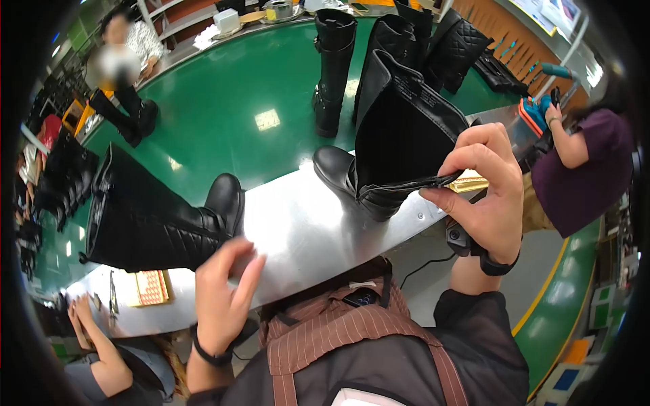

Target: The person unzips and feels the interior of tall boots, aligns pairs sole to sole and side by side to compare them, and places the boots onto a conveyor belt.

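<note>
My right hand (489,193) pinches the open side edge of a tall black boot (389,128) between thumb and fingers. That boot stands on the metal bench with its shaft spread wide, so the dark lining and some small print inside show. A second tall black boot (145,216), with a quilted patch near the ankle, leans to the left on the same bench. Close to its ankle is my left hand (227,291), fingers apart and holding nothing. Whether its fingertips touch the boot I cannot tell.
Beyond the metal bench (291,216) runs a green conveyor surface (223,122) carrying more black boots (335,68). A yellow patterned pad (149,287) lies at the left. A co-worker in purple (582,162) holds a teal tool on the right; another person's hands (81,311) are at lower left.
</note>
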The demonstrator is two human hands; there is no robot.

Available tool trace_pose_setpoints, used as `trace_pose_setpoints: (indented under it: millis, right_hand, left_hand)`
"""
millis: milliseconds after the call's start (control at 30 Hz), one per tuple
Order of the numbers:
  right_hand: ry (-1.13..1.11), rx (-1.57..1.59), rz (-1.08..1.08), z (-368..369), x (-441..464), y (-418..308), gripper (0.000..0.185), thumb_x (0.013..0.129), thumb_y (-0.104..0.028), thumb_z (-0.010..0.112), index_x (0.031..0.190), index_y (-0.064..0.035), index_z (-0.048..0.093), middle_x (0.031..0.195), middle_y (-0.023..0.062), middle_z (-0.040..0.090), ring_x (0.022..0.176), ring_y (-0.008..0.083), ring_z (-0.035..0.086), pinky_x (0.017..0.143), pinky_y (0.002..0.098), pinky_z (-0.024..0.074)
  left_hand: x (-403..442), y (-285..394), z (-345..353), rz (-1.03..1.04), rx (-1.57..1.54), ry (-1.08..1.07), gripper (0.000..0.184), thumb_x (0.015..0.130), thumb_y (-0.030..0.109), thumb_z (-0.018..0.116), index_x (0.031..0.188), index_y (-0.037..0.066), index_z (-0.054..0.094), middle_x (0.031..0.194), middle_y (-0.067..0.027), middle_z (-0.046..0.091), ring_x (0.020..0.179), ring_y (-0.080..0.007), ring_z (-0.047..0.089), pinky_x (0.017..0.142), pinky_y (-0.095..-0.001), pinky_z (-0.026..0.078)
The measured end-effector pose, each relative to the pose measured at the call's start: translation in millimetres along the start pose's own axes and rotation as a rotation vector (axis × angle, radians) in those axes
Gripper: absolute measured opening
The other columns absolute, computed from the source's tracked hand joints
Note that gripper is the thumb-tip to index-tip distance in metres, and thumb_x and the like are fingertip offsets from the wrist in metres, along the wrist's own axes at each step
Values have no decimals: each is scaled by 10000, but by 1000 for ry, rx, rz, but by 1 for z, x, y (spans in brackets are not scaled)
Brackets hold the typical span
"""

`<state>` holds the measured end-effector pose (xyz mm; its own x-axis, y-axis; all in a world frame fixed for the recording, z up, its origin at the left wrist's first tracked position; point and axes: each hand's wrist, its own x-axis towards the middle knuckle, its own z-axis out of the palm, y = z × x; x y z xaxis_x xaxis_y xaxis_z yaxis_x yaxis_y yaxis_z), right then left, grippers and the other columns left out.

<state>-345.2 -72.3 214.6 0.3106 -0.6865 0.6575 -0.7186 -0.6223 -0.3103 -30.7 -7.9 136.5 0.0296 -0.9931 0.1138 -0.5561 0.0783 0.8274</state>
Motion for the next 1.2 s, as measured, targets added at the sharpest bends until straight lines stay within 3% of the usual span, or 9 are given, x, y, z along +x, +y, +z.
trace_pose_setpoints:
  millis: [67,200,300,433,567,900,1000,1100,1200]
  right_hand:
    - [88,78,-4,5,0,-2,325,500,-79,857,734,-89,631,830,18,544,788,190,487,640,306,396]
    - [-14,141,-39,-5,-5,-2,359,454,-67,866,733,-103,643,834,13,547,801,196,493,649,303,406]
    - [-44,187,-52,-15,-9,14,366,453,-82,877,717,-96,624,863,19,539,815,182,503,678,290,415]
    - [14,316,38,-25,-15,44,369,527,-52,875,767,-61,596,936,30,503,816,134,499,719,271,421]
    - [118,404,91,-17,-15,61,365,603,-34,858,836,-49,578,963,30,491,855,128,475,770,256,401]
    - [220,483,95,-3,-8,72,374,626,-32,859,868,-49,576,960,19,501,876,118,472,779,241,379]
    - [329,323,37,4,-7,72,372,621,-24,866,857,-44,578,896,9,504,831,113,477,734,228,379]
    - [581,22,-120,23,3,49,364,627,-31,879,843,-37,586,815,8,520,737,116,481,677,226,400]
    - [627,105,-164,42,9,22,416,612,-27,887,924,-17,612,890,28,602,707,102,485,666,223,419]
  left_hand:
    - [36,22,23,294,-67,50,493,836,139,701,1259,-41,523,1138,-214,620,1090,-300,612,925,-364,462]
    - [111,50,90,513,-150,98,685,891,283,651,1397,-46,328,1325,-291,475,1262,-362,472,1047,-367,369]
    - [150,58,121,327,-657,-77,567,986,412,476,1321,-44,431,1224,-260,576,1195,-351,534,993,-361,393]
    - [161,63,125,235,-738,-20,593,1013,478,365,1194,-61,537,1060,-147,631,993,-205,556,938,-322,412]
    - [157,71,108,10,-579,-197,654,1001,526,338,1207,-63,535,1101,-148,622,1035,-210,540,968,-325,393]
    - [158,63,107,25,-606,-156,659,995,535,348,1213,-56,541,1124,-155,626,1053,-201,545,962,-322,397]
    - [151,72,112,91,-679,-68,574,1010,470,374,1142,-57,559,1021,-109,630,951,-172,536,910,-320,419]
    - [150,74,108,426,-741,54,369,1015,313,435,1111,-17,570,902,-90,628,852,-148,532,819,-316,442]
    - [153,73,81,422,-525,-22,425,983,332,505,1223,-17,532,1006,-147,647,926,-199,587,822,-332,469]
